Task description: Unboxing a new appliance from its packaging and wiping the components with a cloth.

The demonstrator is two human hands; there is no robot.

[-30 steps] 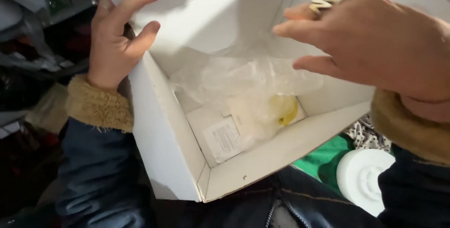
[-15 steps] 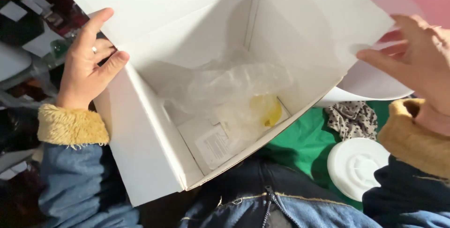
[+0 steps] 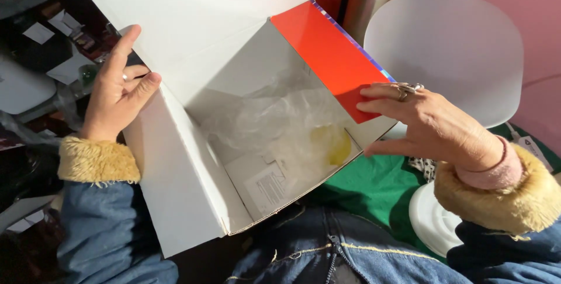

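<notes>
An open white cardboard box (image 3: 181,190) rests on my lap, tilted toward me. Inside lie a crumpled clear plastic bag (image 3: 274,114), something yellow (image 3: 334,144) under the plastic, and a white printed leaflet (image 3: 266,186). My left hand (image 3: 117,88) grips the box's left wall at the corner, thumb inside. My right hand (image 3: 426,123), with rings, presses its fingertips on the right flap (image 3: 327,50), whose red outer face is folded over the right wall.
A white round chair seat (image 3: 450,44) stands to the right, before a pink surface. Green cloth (image 3: 374,187), a spotted fabric scrap (image 3: 426,167) and a round white plastic lid (image 3: 432,220) lie by my right knee. Dark cluttered shelves sit at the left.
The right flap has swung from standing up to folded down, showing its red side. My right hand moved left onto it. The left hand kept its grip.
</notes>
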